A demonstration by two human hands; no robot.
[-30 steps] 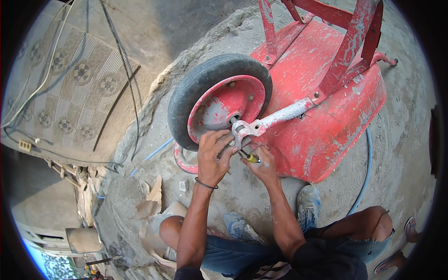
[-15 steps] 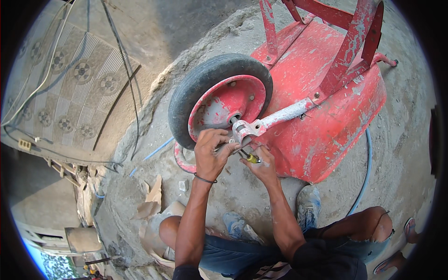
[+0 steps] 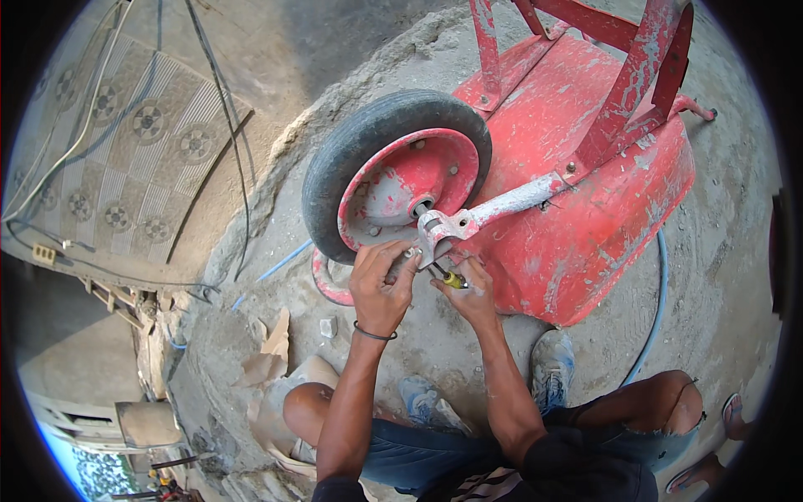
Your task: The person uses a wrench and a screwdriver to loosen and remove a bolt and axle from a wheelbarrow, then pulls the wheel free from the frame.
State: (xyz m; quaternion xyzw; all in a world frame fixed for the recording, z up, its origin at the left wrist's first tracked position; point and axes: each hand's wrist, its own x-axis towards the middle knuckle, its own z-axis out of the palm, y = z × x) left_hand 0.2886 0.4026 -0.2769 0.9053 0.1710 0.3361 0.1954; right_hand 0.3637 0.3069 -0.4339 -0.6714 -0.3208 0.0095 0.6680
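The red, paint-flaked metal wheelbarrow (image 3: 585,197) lies upturned on gritty ground (image 3: 447,356), probably heavy and stiff, best gripped by its tubular frame (image 3: 520,199); the black rubber tyre (image 3: 323,197) should yield slightly. Beside the axle bracket (image 3: 433,238), the left hand (image 3: 381,287) pinches a small metal piece (image 3: 413,253); the right hand (image 3: 474,293) holds a yellow-handled tool (image 3: 454,280).

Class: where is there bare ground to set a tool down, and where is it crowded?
Bare ground lies right of the blue hose; a smaller patch between the forearms, above the left shoe. It is crowded at the bracket, where wheel, left hand, right hand and yellow-handled tool gather.
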